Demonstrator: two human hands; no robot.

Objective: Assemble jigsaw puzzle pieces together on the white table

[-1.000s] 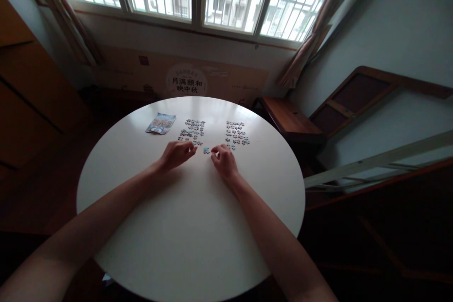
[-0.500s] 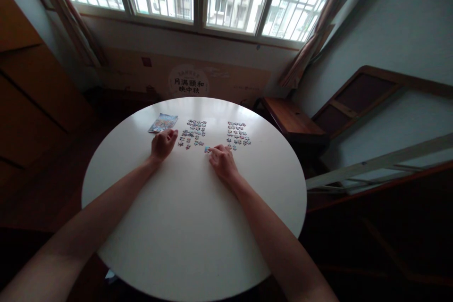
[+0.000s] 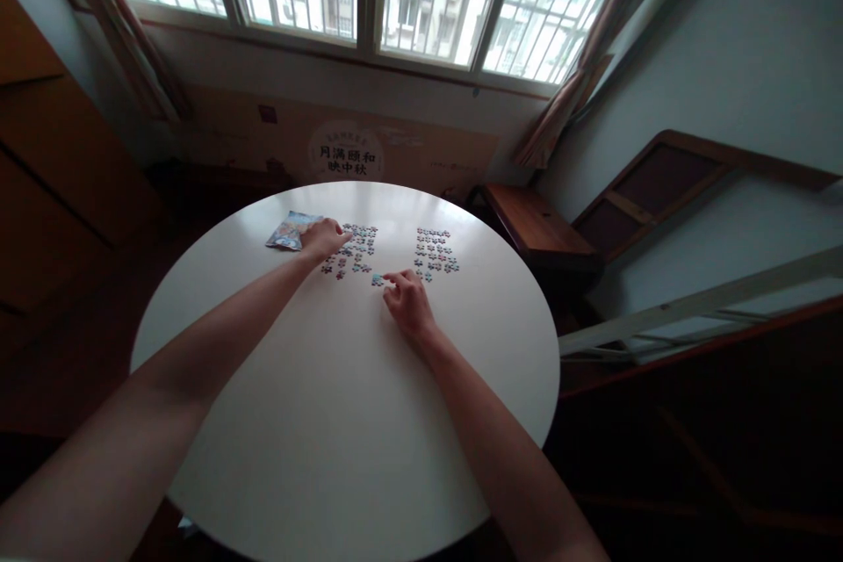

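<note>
Several jigsaw pieces lie in two groups on a white round table (image 3: 316, 421). Over the near edge of the left group of jigsaw pieces (image 3: 361, 244) reaches my left hand (image 3: 322, 239), its fingers stretched to the right; no held piece shows. It also covers part of a picture-printed packet (image 3: 284, 233). My right hand (image 3: 408, 299) rests below the right group of jigsaw pieces (image 3: 435, 248), index finger and thumb apart. Just left of its fingertips sits a small joined cluster of puzzle pieces (image 3: 378, 279); whether the fingers touch it is hard to see.
Beyond the table is a barred window (image 3: 435, 0) above a wall banner (image 3: 421, 154). A wooden bench (image 3: 536, 224) stands at the right rear, close to the table edge. An orange-brown cabinet (image 3: 59, 184) is on the left.
My left hand has moved forward and right from beside the packet to the left group of pieces, its fingers extending. The right hand has lifted its fingers slightly off the small cluster.
</note>
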